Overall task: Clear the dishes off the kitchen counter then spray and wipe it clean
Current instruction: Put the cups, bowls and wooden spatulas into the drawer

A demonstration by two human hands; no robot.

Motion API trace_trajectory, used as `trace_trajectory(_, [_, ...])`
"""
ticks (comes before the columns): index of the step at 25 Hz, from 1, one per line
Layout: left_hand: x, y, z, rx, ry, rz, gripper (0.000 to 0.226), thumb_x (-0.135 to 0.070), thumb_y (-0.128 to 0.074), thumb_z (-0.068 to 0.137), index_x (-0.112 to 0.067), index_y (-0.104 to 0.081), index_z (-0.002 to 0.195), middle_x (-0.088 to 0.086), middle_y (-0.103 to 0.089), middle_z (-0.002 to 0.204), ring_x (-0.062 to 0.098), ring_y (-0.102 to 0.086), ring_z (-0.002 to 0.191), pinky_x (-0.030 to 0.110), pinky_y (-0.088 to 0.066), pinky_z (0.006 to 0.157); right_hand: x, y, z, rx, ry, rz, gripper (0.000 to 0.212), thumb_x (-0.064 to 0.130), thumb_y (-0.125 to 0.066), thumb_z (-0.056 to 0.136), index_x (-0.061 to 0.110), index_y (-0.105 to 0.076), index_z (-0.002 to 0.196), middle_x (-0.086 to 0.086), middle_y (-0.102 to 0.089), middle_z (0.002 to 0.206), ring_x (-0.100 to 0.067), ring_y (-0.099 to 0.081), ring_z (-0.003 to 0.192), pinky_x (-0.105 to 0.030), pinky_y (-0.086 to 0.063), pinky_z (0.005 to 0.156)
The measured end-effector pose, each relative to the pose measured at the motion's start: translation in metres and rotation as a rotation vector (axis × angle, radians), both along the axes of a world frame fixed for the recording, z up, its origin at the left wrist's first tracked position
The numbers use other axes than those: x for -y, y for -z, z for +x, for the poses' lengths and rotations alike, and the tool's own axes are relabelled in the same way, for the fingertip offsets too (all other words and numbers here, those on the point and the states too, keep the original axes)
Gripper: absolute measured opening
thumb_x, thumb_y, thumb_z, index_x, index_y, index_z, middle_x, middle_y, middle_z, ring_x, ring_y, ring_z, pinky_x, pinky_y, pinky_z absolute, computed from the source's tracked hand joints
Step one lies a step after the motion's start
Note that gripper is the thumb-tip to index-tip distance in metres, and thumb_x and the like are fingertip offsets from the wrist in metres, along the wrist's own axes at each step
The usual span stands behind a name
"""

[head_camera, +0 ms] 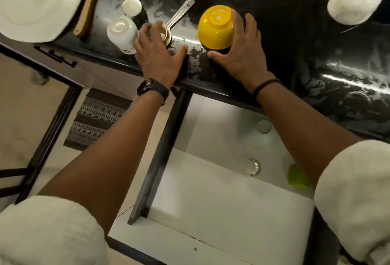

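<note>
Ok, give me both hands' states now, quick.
Left hand: fingers on the metal cups, grip cannot be told.
Right hand: holds the yellow bowl.

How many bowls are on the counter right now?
2. A yellow bowl sits upside down at the counter edge, against the right hand; a white bowl sits upside down far right. More may be out of frame.
</note>
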State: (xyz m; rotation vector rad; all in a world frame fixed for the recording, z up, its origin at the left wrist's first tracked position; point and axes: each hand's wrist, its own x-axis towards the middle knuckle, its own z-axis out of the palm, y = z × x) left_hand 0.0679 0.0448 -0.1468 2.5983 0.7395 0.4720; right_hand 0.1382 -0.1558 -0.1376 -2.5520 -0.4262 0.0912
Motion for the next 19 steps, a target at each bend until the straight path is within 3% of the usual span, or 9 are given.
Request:
trace_trajectory(2, [-0.012,-0.004,0.01,-0.031,-0.027,-0.007,0.079,-0.059,-0.066,0.079,-0.029,-0.041,0.147,0.005,-0.036,0.151,0.029,-0.036,0.137,0.042,-0.035,0.114,-0.017,-0.001,0.013,0.034,-0.006,-0.057,0.113,0.067,-0.076,0.076,0.027,-0.015,0.163,-0.021,-0.019,0.165,-0.042,-0.03,0.147,-0.049,-0.034,0.116])
trace_trajectory(5, [-0.019,-0.006,0.016,-0.134,0.035,0.05,0.079,-0.056,-0.063,0.084,-0.026,-0.036,0.152,0.008,-0.042,0.15,0.031,-0.039,0.136,0.042,-0.036,0.113,-0.031,0.0,0.022,0.099,0.005,-0.114,0.104,0.069,-0.071,0.076,0.03,-0.023,0.16,-0.016,-0.036,0.155,-0.036,-0.041,0.137,-0.045,-0.038,0.108])
trace_trajectory(9, [-0.018,-0.019,0.007,-0.185,0.0,0.011,0.076,-0.06,-0.066,0.082,-0.025,-0.043,0.145,0.009,-0.043,0.143,0.029,-0.05,0.128,0.045,-0.049,0.096,-0.02,-0.003,0.0,0.127,0.013,0.009,0.102,0.07,-0.071,0.071,0.027,-0.034,0.156,-0.01,-0.044,0.145,-0.028,-0.046,0.126,-0.035,-0.04,0.1])
trace_trajectory(11, [-0.011,-0.019,-0.018,-0.152,-0.01,-0.039,0.077,-0.065,-0.068,0.077,-0.024,-0.048,0.14,0.009,-0.043,0.142,0.026,-0.056,0.118,0.039,-0.051,0.092,-0.001,-0.004,-0.035,0.159,0.026,0.118,0.106,0.069,-0.071,0.071,0.019,-0.034,0.158,-0.011,-0.044,0.147,-0.028,-0.045,0.129,-0.034,-0.037,0.104])
trace_trajectory(13, [0.008,-0.015,-0.06,-0.035,0.011,-0.151,0.072,-0.062,-0.072,0.076,-0.022,-0.053,0.134,0.007,-0.045,0.138,0.014,-0.055,0.109,0.023,-0.047,0.086,0.024,0.0,-0.088,0.185,0.087,0.213,0.107,0.062,-0.077,0.074,0.008,-0.035,0.156,-0.015,-0.043,0.15,-0.03,-0.042,0.136,-0.039,-0.036,0.112])
trace_trajectory(16, [0.051,-0.004,-0.146,0.102,0.106,-0.322,0.068,-0.041,-0.083,0.075,-0.009,-0.056,0.129,0.013,-0.048,0.129,-0.001,-0.045,0.1,0.0,-0.038,0.082,0.06,0.013,-0.182,0.149,0.183,0.312,0.104,0.051,-0.084,0.076,0.003,-0.034,0.153,-0.021,-0.039,0.153,-0.034,-0.037,0.142,-0.041,-0.033,0.118])
trace_trajectory(19, [0.088,0.026,-0.225,-0.014,0.158,-0.451,0.071,-0.038,-0.084,0.072,-0.004,-0.054,0.127,0.015,-0.047,0.129,0.005,-0.047,0.106,0.006,-0.045,0.087,0.081,0.041,-0.26,-0.011,0.196,0.278,0.106,0.051,-0.085,0.076,0.01,-0.028,0.155,-0.019,-0.033,0.157,-0.032,-0.035,0.144,-0.035,-0.036,0.116])
